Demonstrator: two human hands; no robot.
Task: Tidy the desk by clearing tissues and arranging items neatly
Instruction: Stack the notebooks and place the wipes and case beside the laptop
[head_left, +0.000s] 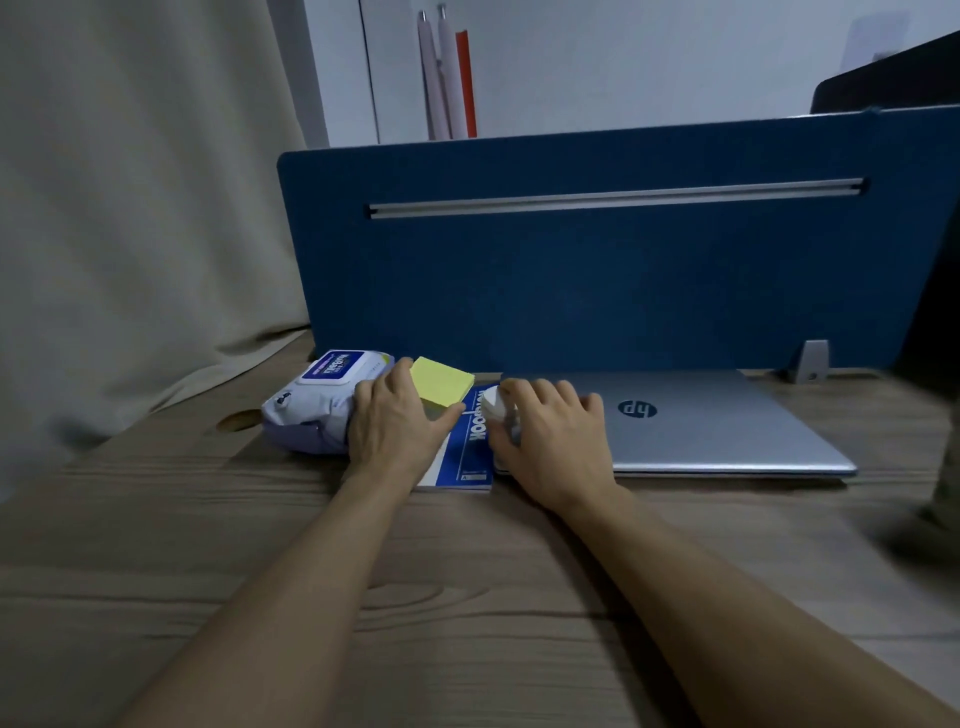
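A yellow sticky-note pad (443, 385) lies on a blue notebook (470, 447) at the back of the wooden desk (467, 597). My left hand (397, 423) rests flat on the notebook, its fingers touching the pad's left edge and the pack of wet wipes (317, 400) beside it. My right hand (550, 436) curls around a small white round object (493, 402) at the left edge of the closed silver laptop (727, 421). What the white object is I cannot tell.
A blue partition panel (597, 270) stands right behind the items, with a metal bracket (812, 362) at its right foot. A beige curtain (130, 234) hangs at the left. A dark blurred shape (935, 467) sits at the desk's right edge.
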